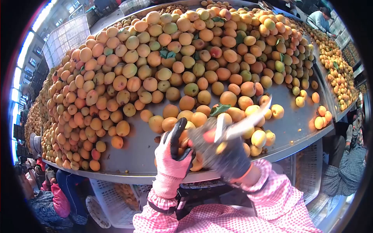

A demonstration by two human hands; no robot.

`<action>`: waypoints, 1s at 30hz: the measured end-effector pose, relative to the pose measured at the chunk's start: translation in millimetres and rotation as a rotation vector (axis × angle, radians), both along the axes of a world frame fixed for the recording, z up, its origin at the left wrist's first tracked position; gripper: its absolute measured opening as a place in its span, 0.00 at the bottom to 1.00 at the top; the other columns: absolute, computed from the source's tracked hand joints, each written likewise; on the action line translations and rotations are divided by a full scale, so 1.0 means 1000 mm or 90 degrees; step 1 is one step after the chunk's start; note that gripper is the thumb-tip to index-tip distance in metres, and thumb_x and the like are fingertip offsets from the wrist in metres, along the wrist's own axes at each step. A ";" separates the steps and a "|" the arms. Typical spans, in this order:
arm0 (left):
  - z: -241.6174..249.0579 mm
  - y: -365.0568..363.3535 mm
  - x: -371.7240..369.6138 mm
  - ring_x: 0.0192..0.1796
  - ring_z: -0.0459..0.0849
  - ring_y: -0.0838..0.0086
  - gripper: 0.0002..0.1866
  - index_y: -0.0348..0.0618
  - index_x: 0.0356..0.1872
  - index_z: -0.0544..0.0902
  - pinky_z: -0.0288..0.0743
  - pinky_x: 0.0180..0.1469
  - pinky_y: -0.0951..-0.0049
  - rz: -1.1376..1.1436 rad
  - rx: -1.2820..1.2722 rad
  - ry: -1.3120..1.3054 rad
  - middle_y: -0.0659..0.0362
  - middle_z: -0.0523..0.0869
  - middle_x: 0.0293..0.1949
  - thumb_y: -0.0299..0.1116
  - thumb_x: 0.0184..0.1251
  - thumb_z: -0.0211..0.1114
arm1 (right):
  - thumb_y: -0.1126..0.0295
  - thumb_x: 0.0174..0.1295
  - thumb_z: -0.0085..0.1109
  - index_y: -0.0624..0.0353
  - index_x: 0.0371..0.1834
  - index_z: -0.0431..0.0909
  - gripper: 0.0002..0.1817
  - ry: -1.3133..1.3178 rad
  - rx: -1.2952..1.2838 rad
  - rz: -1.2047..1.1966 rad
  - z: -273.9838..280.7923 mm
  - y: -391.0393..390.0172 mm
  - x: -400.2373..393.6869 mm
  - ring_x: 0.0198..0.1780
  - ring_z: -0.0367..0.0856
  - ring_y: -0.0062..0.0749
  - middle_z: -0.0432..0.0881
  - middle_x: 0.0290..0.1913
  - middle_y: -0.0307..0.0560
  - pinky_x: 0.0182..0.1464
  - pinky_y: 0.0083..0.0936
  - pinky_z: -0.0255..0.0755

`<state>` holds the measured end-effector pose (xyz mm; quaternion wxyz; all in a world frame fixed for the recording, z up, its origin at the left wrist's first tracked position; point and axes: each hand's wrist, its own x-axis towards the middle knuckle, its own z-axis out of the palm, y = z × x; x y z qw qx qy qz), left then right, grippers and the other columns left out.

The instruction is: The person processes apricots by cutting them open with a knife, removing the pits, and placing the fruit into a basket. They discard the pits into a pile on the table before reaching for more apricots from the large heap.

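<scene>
My left hand [171, 155], in a pink glove with dark fingertips, is curled round an apricot [183, 140] that its fingers partly hide. Close beside it, my right hand [229, 153] wears a dark glove and is smeared by motion. It grips a knife [248, 125] whose pale, blurred blade points up to the right. Part of an orange apricot [197, 164] shows below and between the hands. Loose apricots [186, 103] lie just beyond them, with a green leaf [220, 109] on top.
A large heap of apricots [136, 70] covers much of the metal table [140, 151]. White crates [110, 200] stand under its front edge, and another crate [67, 40] stands at the back left. Other people sit at the left and right, and a person [320, 19] works at the far right.
</scene>
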<state>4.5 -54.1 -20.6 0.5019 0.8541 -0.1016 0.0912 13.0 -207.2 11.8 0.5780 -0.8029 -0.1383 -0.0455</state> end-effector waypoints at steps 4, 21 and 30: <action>0.037 -0.001 0.001 0.44 0.83 0.74 0.24 0.31 0.53 0.78 0.76 0.52 0.73 0.050 -0.365 0.331 0.53 0.84 0.45 0.20 0.51 0.64 | 0.70 0.60 0.60 0.64 0.40 0.76 0.10 0.474 0.585 -0.013 0.012 -0.028 0.010 0.20 0.77 0.21 0.79 0.26 0.43 0.19 0.14 0.69; 0.017 0.015 -0.003 0.46 0.82 0.73 0.23 0.35 0.56 0.77 0.77 0.46 0.77 -0.097 -0.585 0.430 0.55 0.82 0.47 0.21 0.55 0.64 | 0.76 0.61 0.60 0.65 0.47 0.74 0.12 -0.017 0.073 0.092 0.004 -0.026 -0.008 0.33 0.79 0.18 0.79 0.35 0.41 0.34 0.14 0.74; 0.052 0.112 -0.080 0.37 0.82 0.72 0.21 0.32 0.53 0.76 0.77 0.35 0.78 0.307 -0.411 0.054 0.54 0.81 0.46 0.30 0.60 0.61 | 0.66 0.63 0.61 0.64 0.39 0.76 0.11 0.109 0.369 -0.055 0.008 -0.036 -0.012 0.16 0.72 0.18 0.79 0.24 0.43 0.17 0.13 0.65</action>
